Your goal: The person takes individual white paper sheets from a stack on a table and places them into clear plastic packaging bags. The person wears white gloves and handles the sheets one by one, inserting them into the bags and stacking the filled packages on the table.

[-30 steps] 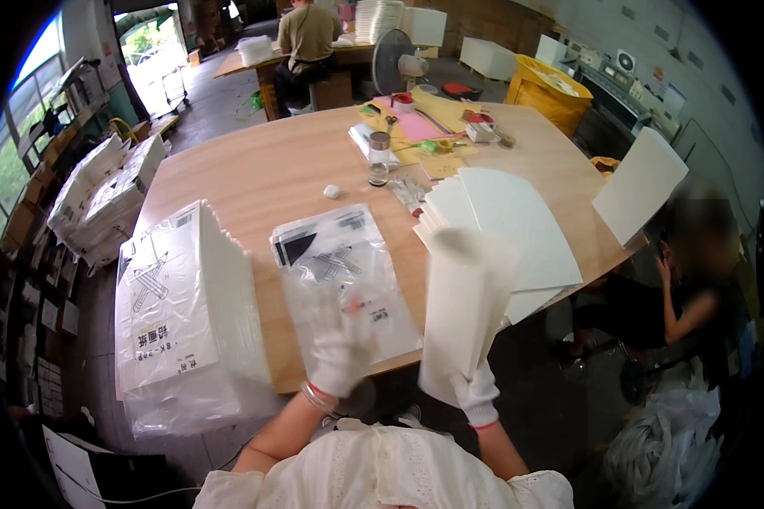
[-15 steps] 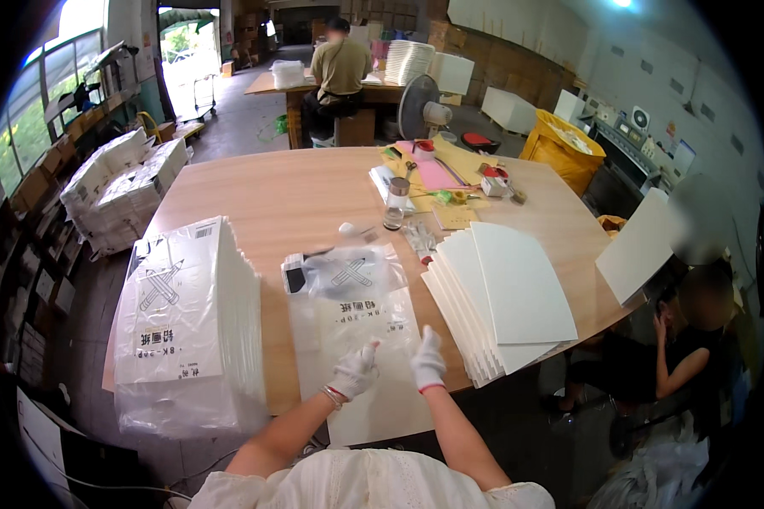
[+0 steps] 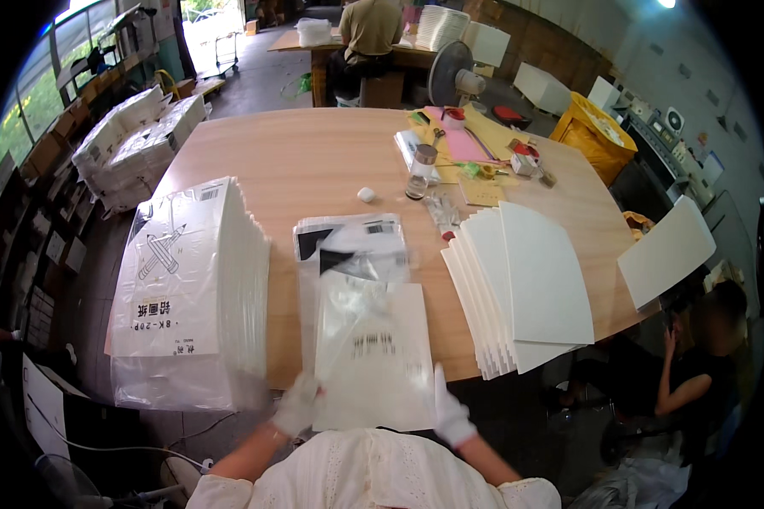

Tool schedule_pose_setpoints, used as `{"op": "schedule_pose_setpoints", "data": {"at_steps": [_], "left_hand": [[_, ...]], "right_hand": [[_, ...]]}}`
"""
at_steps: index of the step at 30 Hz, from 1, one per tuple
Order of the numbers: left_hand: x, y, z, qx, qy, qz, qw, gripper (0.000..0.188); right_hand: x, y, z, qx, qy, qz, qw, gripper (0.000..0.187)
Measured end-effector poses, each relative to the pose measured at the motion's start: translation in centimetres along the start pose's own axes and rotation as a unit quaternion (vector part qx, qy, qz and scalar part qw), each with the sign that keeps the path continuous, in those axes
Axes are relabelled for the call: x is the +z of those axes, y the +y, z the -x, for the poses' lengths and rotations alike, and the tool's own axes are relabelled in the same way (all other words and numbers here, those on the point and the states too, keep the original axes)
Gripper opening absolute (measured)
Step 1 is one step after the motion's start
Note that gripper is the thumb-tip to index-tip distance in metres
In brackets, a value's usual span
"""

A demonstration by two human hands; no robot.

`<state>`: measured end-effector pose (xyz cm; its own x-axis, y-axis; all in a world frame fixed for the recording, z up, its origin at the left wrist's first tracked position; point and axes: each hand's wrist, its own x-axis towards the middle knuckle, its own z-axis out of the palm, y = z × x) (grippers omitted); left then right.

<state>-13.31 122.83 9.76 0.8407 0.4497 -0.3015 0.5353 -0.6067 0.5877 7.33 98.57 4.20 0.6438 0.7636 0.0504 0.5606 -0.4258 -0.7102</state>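
Note:
In front of my body lies a clear printed plastic bag (image 3: 373, 318) with white sheets inside, its near end reaching over the table edge. My left hand (image 3: 295, 404), in a white glove, is at the bag's lower left edge, its fingers smeared by motion. At the lower right edge is my right hand (image 3: 453, 414), also gloved, fingers stretched out along the side. Beyond the filled bag, flat printed bags (image 3: 307, 246) lie in a pile partly beneath it. To the right, white paper sheets (image 3: 545, 276) stand in fanned, overlapping bundles.
A tall stack of filled bags (image 3: 174, 280) stands at the left. Farther back are a small white object (image 3: 366, 194), a lidded glass jar (image 3: 420, 172), tape and coloured papers (image 3: 460, 144). One person (image 3: 696, 356) sits at the right; another (image 3: 371, 38) sits at a far table.
The filled bag has come nearer to me, baring more of the flat bags behind it. My hands have moved apart and back to its two sides. The view has tilted downward.

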Motion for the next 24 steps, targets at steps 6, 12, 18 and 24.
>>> {"op": "schedule_pose_setpoints", "data": {"at_steps": [6, 12, 18, 24], "left_hand": [[4.0, -2.4, 3.3, 0.06, 0.022, 0.276, 0.959, 0.009], [0.8, -0.5, 3.9, 0.121, 0.163, 0.21, 0.956, 0.008], [-4.5, 6.6, 3.3, 0.28, 0.217, 0.076, 0.932, 0.015], [-11.5, 4.3, 10.3, 0.138, 0.475, 0.447, 0.746, 0.024]], "right_hand": [[1.9, -1.0, 7.6, 0.08, -0.146, 0.08, 0.983, 0.05], [-2.3, -1.0, 8.2, 0.101, -0.143, -0.127, 0.976, 0.045], [5.2, 1.4, 3.3, 0.267, 0.013, -0.52, 0.811, 0.029], [5.3, -16.8, -8.0, 0.24, -0.145, -0.7, 0.657, 0.031]]}}
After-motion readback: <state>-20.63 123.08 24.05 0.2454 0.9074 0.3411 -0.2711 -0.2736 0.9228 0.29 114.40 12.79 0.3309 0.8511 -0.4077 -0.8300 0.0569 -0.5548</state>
